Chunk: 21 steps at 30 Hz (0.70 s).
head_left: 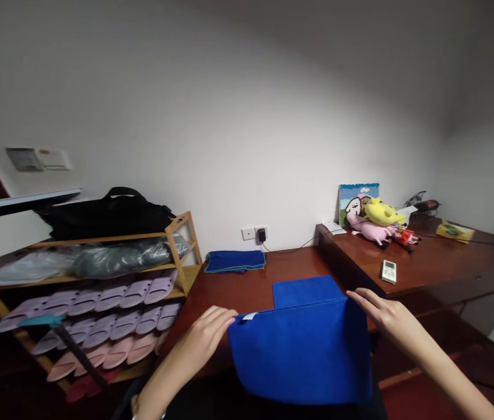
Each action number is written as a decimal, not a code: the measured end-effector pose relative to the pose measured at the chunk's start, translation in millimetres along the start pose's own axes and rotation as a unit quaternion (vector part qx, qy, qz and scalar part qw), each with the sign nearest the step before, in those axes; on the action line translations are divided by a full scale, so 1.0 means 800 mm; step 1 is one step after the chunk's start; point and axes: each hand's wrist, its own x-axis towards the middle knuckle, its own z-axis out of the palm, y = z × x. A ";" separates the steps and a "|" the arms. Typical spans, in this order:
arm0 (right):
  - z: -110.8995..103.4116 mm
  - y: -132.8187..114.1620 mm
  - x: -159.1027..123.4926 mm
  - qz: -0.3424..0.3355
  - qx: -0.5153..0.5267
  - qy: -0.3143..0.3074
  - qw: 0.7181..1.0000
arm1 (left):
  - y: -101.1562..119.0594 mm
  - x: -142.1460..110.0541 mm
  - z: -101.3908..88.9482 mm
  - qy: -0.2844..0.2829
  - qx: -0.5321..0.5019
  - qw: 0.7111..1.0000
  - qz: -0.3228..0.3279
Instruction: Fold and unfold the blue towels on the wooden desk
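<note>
A blue cloth (301, 353) hangs between my two hands in front of the low brown table. My left hand (209, 332) pinches its upper left corner, close to a small white label (249, 317). At the upper right corner, my right hand (375, 309) grips the cloth's edge. Behind it, a second flat blue cloth (305, 290) lies on the table (212, 297), its lower part hidden by the held one. Farther back, near the wall, rests a folded blue cloth (235, 261) with a light green edge.
A wooden shoe rack (181, 256) with several slippers (98, 300) and a black bag (111, 216) stands left. On the higher desk (430, 256) at right are a white remote (389, 272), plush toys (378, 219), a picture and a yellow packet (455, 231). A charger (261, 235) plugs into the wall.
</note>
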 end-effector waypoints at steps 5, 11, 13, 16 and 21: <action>0.035 0.066 0.063 0.090 0.024 -0.056 0.994 | -0.016 0.115 0.041 -0.008 0.032 0.999 0.009; 0.048 0.136 0.166 0.181 0.048 -0.031 0.982 | -0.035 0.247 0.061 0.063 0.087 0.993 -0.047; 0.055 0.147 0.174 0.201 0.056 0.001 0.978 | -0.032 0.257 0.068 0.090 0.094 0.990 -0.061; 0.084 0.146 0.144 0.210 0.069 0.033 0.975 | -0.018 0.231 0.098 0.114 0.095 0.987 -0.060; 0.190 0.087 0.009 0.240 0.111 0.017 0.964 | 0.021 0.112 0.225 0.092 0.075 0.991 -0.066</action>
